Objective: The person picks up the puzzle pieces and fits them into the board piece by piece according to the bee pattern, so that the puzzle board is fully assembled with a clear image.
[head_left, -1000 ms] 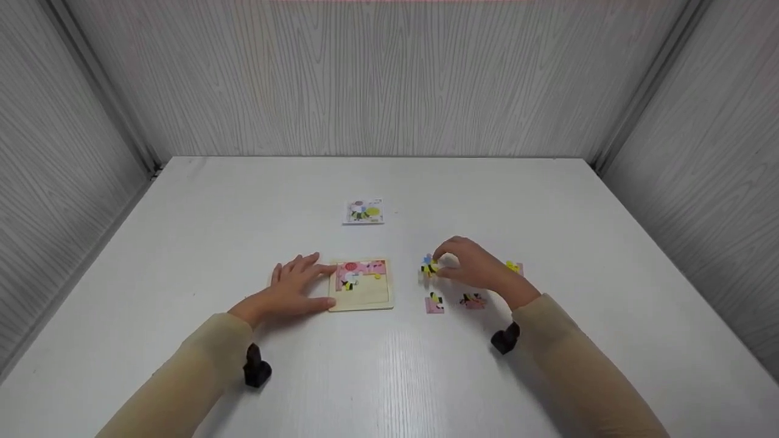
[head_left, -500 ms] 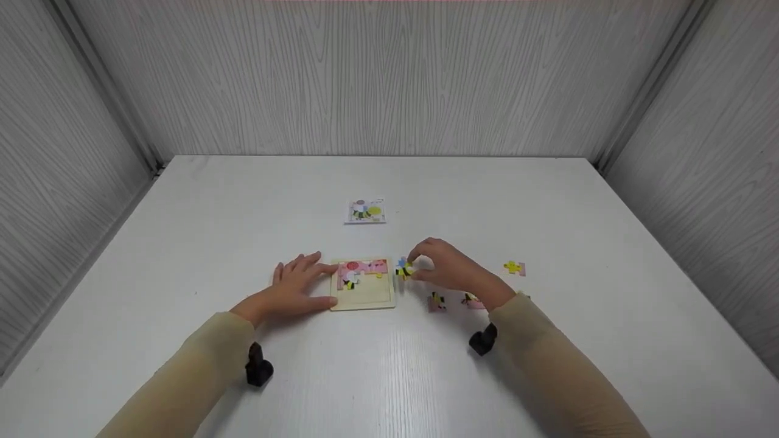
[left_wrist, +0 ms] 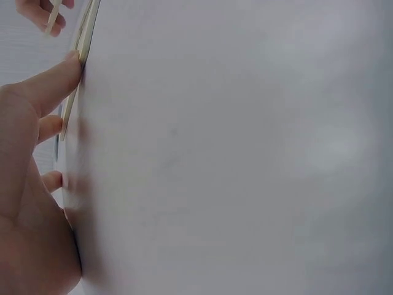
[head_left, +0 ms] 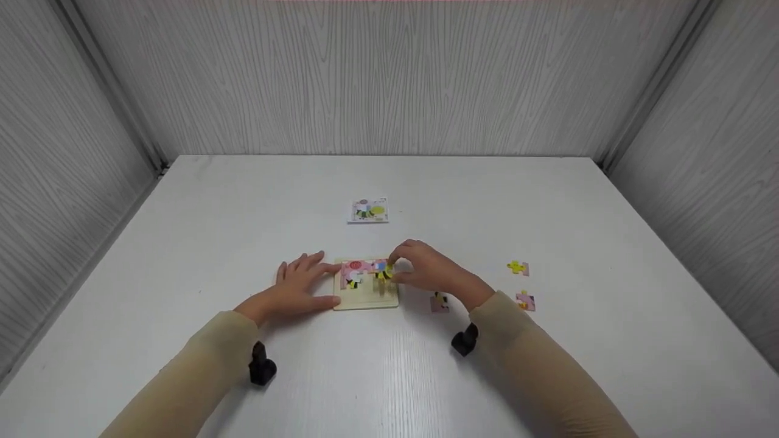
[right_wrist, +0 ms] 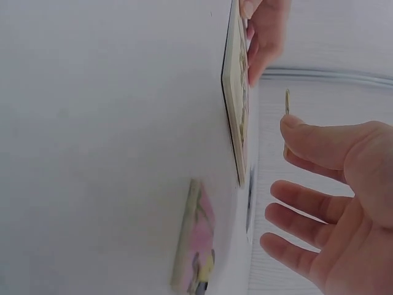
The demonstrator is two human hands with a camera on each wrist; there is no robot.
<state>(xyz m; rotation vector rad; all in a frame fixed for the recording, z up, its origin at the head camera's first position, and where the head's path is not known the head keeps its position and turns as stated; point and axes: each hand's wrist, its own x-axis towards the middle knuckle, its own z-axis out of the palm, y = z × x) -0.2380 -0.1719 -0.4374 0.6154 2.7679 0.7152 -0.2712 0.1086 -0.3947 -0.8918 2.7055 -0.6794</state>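
My right hand pinches a bee-striped jigsaw piece between thumb and index finger, over the right half of a wooden puzzle tray. The right wrist view shows the piece edge-on, raised above the tray, its other fingers apart. Pink pieces with a red circle and part of a bee lie along the tray's top and left sides; its lower right shows bare wood. Spread on the table, my left hand touches the tray's left edge with thumb and index finger.
Loose jigsaw pieces lie on the white table right of the tray: a pink and black one close to it, a yellow one and a pink one farther right. A square picture card lies behind the tray.
My right hand has carried the bee-striped piece leftward, from beside the loose pieces to above the tray. The left hand has kept its place at the tray's edge.
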